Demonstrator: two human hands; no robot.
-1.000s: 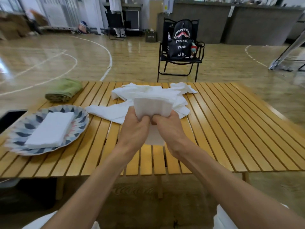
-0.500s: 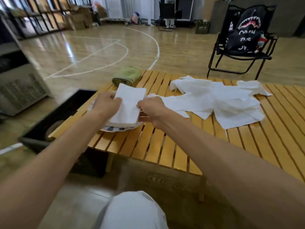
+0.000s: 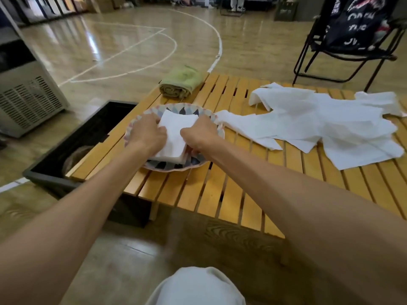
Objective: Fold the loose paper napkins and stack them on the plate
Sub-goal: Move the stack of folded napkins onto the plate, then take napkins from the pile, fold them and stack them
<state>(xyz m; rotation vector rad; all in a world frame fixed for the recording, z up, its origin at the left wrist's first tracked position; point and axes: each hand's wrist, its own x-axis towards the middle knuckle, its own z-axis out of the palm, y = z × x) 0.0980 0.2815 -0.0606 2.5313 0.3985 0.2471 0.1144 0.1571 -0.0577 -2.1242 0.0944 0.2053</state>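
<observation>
white folded napkin (image 3: 174,135) now lowered onto plate (image 3: 211,116) stack; both hands (image 3: 148,135) (image 3: 199,135) pinching its edges.

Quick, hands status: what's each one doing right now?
Left hand: grips the folded napkin on the plate.
Right hand: grips the same napkin's other edge.

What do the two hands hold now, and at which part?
A folded napkin over the plate: the left hand grips its left edge, the right hand its right edge.

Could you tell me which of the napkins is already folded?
The folded napkin between both hands on the plate; the loose napkins lie unfolded on the table.
</observation>
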